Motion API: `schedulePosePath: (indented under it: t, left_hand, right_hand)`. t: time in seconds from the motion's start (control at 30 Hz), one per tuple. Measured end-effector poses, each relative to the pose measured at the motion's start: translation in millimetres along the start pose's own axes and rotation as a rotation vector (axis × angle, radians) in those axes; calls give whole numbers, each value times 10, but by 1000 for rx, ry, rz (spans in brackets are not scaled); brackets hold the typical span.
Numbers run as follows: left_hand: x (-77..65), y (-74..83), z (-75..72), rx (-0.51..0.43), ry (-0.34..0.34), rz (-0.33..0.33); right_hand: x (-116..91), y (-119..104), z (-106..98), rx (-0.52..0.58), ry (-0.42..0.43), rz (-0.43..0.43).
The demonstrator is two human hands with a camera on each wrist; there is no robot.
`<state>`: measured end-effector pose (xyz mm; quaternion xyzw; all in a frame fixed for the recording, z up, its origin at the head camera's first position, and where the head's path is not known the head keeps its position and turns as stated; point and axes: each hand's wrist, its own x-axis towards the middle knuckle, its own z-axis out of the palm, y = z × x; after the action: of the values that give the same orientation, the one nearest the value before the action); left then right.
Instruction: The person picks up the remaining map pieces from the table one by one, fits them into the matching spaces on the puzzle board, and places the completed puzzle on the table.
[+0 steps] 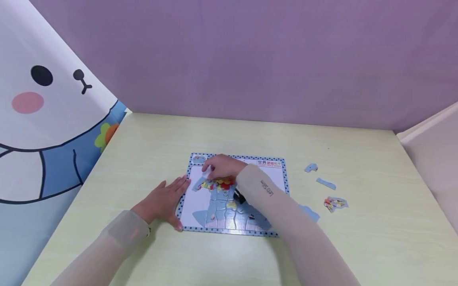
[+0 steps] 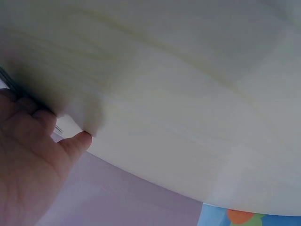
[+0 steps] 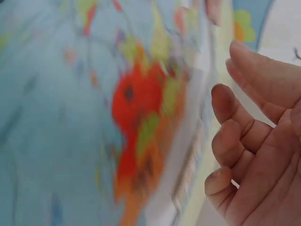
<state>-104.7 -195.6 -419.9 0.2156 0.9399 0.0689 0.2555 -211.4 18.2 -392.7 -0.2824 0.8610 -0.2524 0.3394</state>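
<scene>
A jigsaw puzzle board (image 1: 195, 155) with a blue dotted border lies on the table, partly filled with pale blue pieces and colourful figures. My left hand (image 1: 162, 202) rests at its left edge, fingers spread and fingertips touching the border; the left wrist view shows its thumb and palm. Over the upper left of the board, my right hand (image 1: 223, 166) pinches a small pale blue puzzle piece (image 1: 206, 173) between thumb and index finger. In the right wrist view its other fingers are curled, and the red and orange puzzle picture (image 3: 136, 103) is blurred. My right forearm hides part of the board.
Loose puzzle pieces lie right of the board: a small one (image 1: 311, 167), a narrow blue strip (image 1: 326, 183), a colourful one (image 1: 335, 203) and a blue one (image 1: 309, 213) beside my sleeve. A purple partition (image 1: 250, 59) stands behind the table, with a cartoon-printed panel (image 1: 57, 119) at left.
</scene>
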Motion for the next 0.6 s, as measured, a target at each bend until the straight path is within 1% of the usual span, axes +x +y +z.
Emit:
schedulePosePath:
  t: [0.1, 0.33, 0.47, 0.6]
  left_hand:
    - [26, 7, 14, -13, -6, -2]
    - [27, -91, 49, 7, 18, 21]
    - [3, -153, 65, 19, 21, 5]
    - [-21, -187, 68, 10, 9, -14]
  right_hand:
    - [-130, 148, -99, 42, 42, 15]
    - [-391, 539, -285, 38, 170, 69]
    - [-565, 776, -367, 80, 239, 95]
    - [-721, 1012, -418, 115, 291, 145]
